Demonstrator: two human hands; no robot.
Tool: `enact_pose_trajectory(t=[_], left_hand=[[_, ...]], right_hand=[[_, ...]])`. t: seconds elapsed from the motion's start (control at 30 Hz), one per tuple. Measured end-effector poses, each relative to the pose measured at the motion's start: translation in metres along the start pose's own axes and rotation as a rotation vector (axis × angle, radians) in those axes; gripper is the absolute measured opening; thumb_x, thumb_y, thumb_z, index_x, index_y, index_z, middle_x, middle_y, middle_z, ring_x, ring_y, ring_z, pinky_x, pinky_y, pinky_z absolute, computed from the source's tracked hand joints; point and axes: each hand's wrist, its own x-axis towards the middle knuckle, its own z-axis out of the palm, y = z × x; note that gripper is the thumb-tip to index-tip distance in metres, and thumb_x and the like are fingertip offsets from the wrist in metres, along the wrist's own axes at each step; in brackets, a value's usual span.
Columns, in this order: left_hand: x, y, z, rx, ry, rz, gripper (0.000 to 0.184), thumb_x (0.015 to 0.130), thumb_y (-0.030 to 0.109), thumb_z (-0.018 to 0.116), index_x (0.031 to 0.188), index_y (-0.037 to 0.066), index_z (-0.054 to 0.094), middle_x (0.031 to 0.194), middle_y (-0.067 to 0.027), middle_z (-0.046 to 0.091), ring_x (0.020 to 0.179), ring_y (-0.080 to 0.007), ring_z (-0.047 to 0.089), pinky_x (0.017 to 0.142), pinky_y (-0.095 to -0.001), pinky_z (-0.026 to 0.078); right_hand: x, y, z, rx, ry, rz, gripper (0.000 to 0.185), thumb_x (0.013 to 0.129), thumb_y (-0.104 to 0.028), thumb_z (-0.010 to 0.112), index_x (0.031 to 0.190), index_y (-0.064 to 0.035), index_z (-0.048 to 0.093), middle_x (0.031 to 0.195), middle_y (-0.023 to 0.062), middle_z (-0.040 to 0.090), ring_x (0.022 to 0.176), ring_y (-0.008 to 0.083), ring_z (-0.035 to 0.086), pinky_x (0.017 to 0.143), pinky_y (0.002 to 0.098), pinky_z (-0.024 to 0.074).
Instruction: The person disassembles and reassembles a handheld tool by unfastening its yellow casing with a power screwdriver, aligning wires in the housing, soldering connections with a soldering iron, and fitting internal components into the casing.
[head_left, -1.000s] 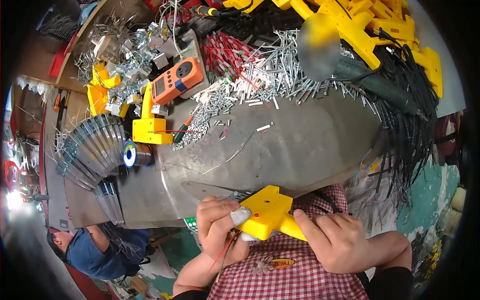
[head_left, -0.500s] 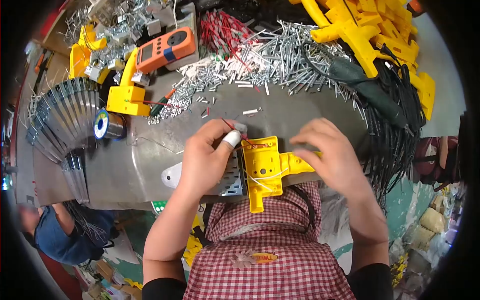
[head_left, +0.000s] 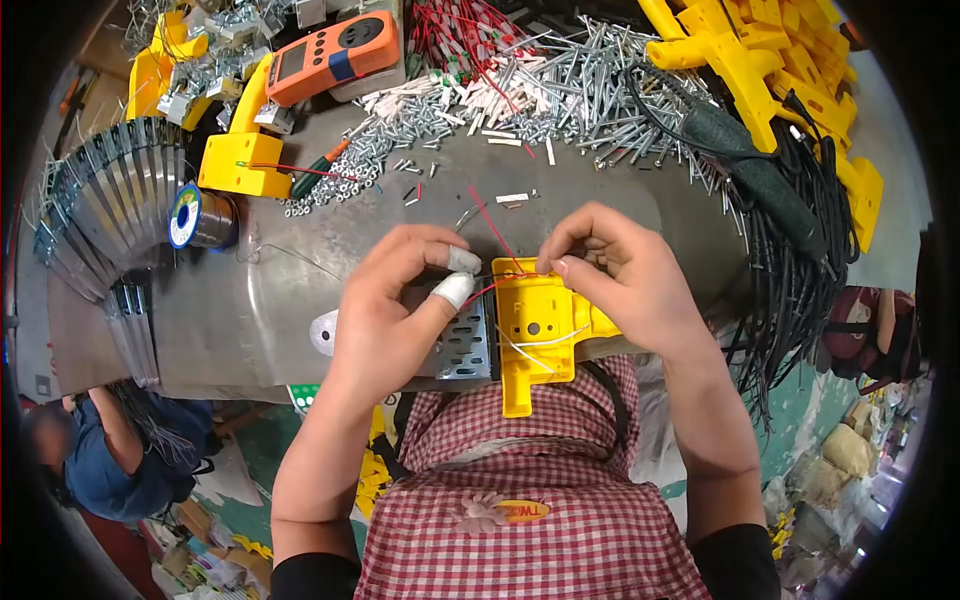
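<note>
A yellow plastic housing (head_left: 537, 330) lies with its hollow side up at the table's front edge, its handle toward the right and a slotted metal plate (head_left: 466, 345) at its left. White wires (head_left: 548, 343) cross its inside. My left hand (head_left: 400, 290), thumb and forefinger wrapped in white, pinches a thin wire over the plate beside the housing. My right hand (head_left: 610, 275) has its fingertips pinched on the thin wire at the housing's top edge. A red wire (head_left: 492, 222) sticks up between the two hands.
Behind are an orange meter (head_left: 333, 58), screws (head_left: 620, 95), a screwdriver (head_left: 320, 168), a solder spool (head_left: 203, 217) and another yellow housing (head_left: 243, 163). Metal blades (head_left: 115, 190) fan out at left. Black cables (head_left: 800, 220) and yellow housings (head_left: 800, 70) fill the right. A person (head_left: 135, 450) sits at lower left.
The housing was turned from its closed outer side to its hollow side and set down at the table edge. My right hand has come in from the handle to the wire. The view has shifted.
</note>
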Motion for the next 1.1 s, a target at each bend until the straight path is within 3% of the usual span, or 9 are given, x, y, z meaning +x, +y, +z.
enact_pose_trajectory(t=[0.17,0.23,0.3,0.43,0.53,0.6,0.73,0.97,1.1], left_hand=[[-0.007,0.004,0.001,0.037,0.017,-0.033,0.016,0.077,0.0,0.066,0.093,0.001,0.064,0.089,-0.0071,0.061,0.083,-0.0181,0.06,0.075,-0.0289,0.047],[-0.007,0.007,-0.001,0.002,-0.024,-0.16,0.019,0.078,-0.003,0.062,0.097,-0.001,0.064,0.094,-0.0066,0.06,0.088,-0.0147,0.058,0.08,-0.027,0.045],[-0.007,0.007,-0.004,0.04,-0.063,-0.065,0.018,0.078,-0.002,0.063,0.096,0.0,0.065,0.093,-0.0066,0.061,0.088,-0.0151,0.058,0.078,-0.027,0.045],[-0.003,0.016,0.002,0.193,-0.208,0.293,0.015,0.077,0.001,0.065,0.091,0.0,0.066,0.089,-0.0066,0.063,0.086,-0.0167,0.059,0.074,-0.0274,0.045],[0.001,0.024,0.012,0.144,-0.096,0.206,0.017,0.076,0.002,0.068,0.093,0.004,0.068,0.083,-0.0067,0.065,0.08,-0.0234,0.061,0.072,-0.0319,0.049],[0.003,0.029,0.021,0.141,-0.059,0.244,0.02,0.073,0.001,0.069,0.092,0.004,0.067,0.083,-0.0067,0.064,0.077,-0.0226,0.061,0.066,-0.0315,0.049],[-0.014,0.038,0.023,0.571,-0.196,0.609,0.024,0.064,0.003,0.069,0.087,0.007,0.065,0.086,-0.0047,0.063,0.077,-0.0227,0.06,0.069,-0.0318,0.048],[-0.016,0.047,0.028,0.841,-0.477,0.526,0.024,0.065,0.004,0.068,0.087,0.006,0.062,0.094,-0.0066,0.053,0.077,-0.0231,0.056,0.065,-0.0326,0.045],[-0.02,0.03,0.009,0.305,-0.02,-0.009,0.017,0.078,0.0,0.063,0.094,0.002,0.057,0.085,-0.0094,0.058,0.078,-0.0212,0.062,0.067,-0.031,0.05]], right_hand=[[0.003,0.006,0.012,-0.639,-0.018,-0.542,0.008,0.08,-0.003,0.063,0.086,-0.0036,0.058,0.081,0.009,0.058,0.07,0.0177,0.058,0.062,0.0285,0.0455],[0.004,0.001,0.012,-0.654,-0.009,-0.467,0.011,0.079,-0.006,0.066,0.085,-0.0035,0.057,0.079,0.0105,0.059,0.068,0.0238,0.058,0.06,0.0312,0.0461],[0.005,-0.005,0.014,-0.388,0.095,0.068,0.014,0.078,-0.009,0.068,0.085,-0.0028,0.057,0.073,0.0116,0.059,0.065,0.0312,0.057,0.058,0.0351,0.0467],[0.005,-0.005,0.015,-0.477,0.17,-0.076,0.013,0.078,-0.007,0.067,0.083,-0.0016,0.057,0.068,0.0127,0.057,0.059,0.0259,0.058,0.055,0.034,0.0457],[0.004,-0.004,0.003,-0.254,-0.118,-0.092,0.012,0.078,-0.007,0.067,0.084,-0.0013,0.059,0.072,0.0107,0.059,0.063,0.0185,0.06,0.057,0.0318,0.0458],[0.005,0.005,0.004,-0.579,-0.127,-0.429,0.013,0.077,-0.007,0.068,0.087,-0.0012,0.062,0.078,0.0082,0.062,0.069,0.0138,0.06,0.061,0.0287,0.0472],[0.002,-0.004,-0.008,-0.187,-0.183,-0.117,0.015,0.078,-0.005,0.066,0.092,0.0,0.065,0.085,0.0088,0.063,0.076,0.0164,0.062,0.07,0.028,0.05],[0.003,0.001,-0.009,-0.148,-0.169,-0.154,0.014,0.078,-0.005,0.066,0.092,-0.0004,0.067,0.085,0.009,0.064,0.08,0.0177,0.064,0.071,0.0289,0.0501],[-0.002,0.001,0.006,-0.249,-0.114,-0.421,0.015,0.078,-0.008,0.068,0.091,-0.0018,0.069,0.085,0.0094,0.066,0.079,0.0219,0.064,0.071,0.0299,0.05]])
